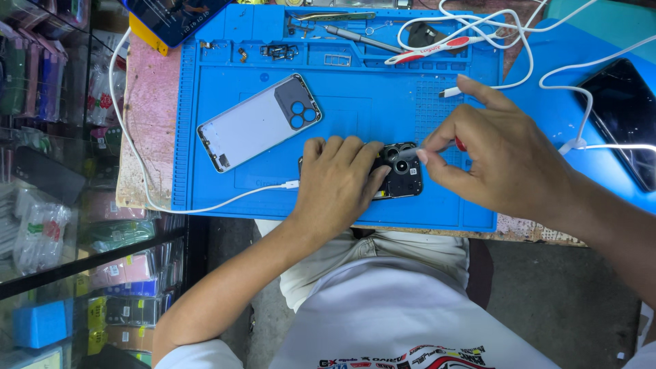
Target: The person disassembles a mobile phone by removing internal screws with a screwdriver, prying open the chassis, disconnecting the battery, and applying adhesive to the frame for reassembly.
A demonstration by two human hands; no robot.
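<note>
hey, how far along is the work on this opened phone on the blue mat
Done: the back cover is off and lies apart on the blue mat. In hand: the left hand presses the opened phone down while the right hand holds a thin tool beside its camera lenses. Left: the phone's insides are uncovered, and the cover is not yet back on.
</note>
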